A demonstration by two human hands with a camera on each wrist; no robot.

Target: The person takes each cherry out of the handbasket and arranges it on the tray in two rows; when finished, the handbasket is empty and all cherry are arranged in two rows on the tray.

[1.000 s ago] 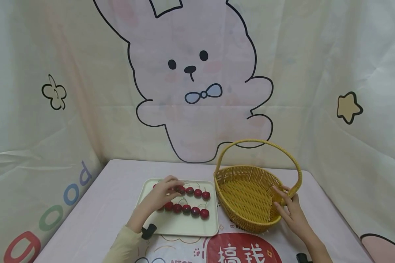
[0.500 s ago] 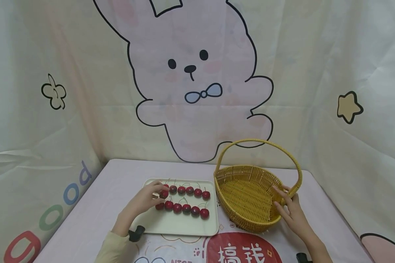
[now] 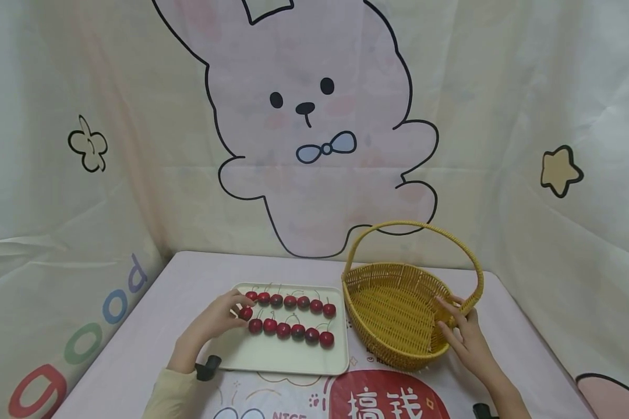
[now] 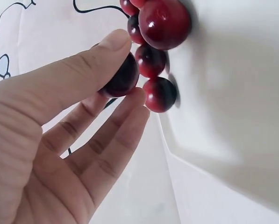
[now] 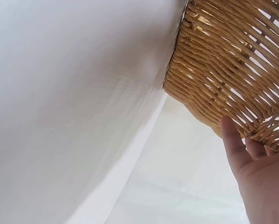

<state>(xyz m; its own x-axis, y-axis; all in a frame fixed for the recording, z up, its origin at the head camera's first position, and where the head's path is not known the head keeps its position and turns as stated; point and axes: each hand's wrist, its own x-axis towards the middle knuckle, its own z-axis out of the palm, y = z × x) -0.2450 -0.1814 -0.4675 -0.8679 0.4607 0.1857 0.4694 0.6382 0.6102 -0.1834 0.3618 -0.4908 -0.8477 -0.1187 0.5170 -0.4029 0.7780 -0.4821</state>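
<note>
My left hand (image 3: 217,317) pinches a dark red cherry (image 4: 124,77) between thumb and fingers, over the left side of a cream tray (image 3: 283,359). A back row of cherries (image 3: 290,302) and a front row of cherries (image 3: 297,332), several in each, lie on this tray, many with thin stems standing up. The held cherry is close to the left ends of both rows. To the right, my right hand (image 3: 470,343) grips the right rim of a yellow woven basket (image 3: 393,317), its fingers curled over the edge near the handle's foot. No cherries show inside the basket.
The basket's tall arched handle (image 3: 411,224) rises above it, close to the back of the table. A white cloth (image 3: 162,308) with a red printed patch (image 3: 385,401) covers the table. Printed curtains (image 3: 314,198) enclose the back and both sides.
My left hand has moved left from over the back row, carrying a cherry, and the left end of that row now shows. My right hand has stayed on the basket rim.
</note>
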